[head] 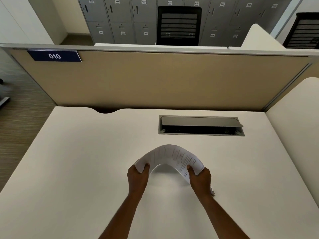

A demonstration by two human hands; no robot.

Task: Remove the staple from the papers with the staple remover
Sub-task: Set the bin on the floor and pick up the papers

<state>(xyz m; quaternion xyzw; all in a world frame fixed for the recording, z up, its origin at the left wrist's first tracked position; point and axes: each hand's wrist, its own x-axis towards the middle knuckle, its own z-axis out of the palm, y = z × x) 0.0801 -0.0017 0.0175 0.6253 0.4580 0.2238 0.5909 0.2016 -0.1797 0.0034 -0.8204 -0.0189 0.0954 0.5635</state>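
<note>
A thin stack of printed white papers (170,155) arches upward above the white desk (77,169) in the middle of the view. My left hand (138,177) grips the stack's left end, and my right hand (200,176) grips its right end. A small pale object (213,192) pokes out just below my right hand; I cannot tell what it is. No staple or staple remover is plainly visible.
A grey cable hatch (201,125) with its lid raised sits in the desk behind the papers. A tan partition (155,80) labelled 010 closes the far edge, and a white side panel (293,126) stands on the right. Lockers and black chairs lie beyond.
</note>
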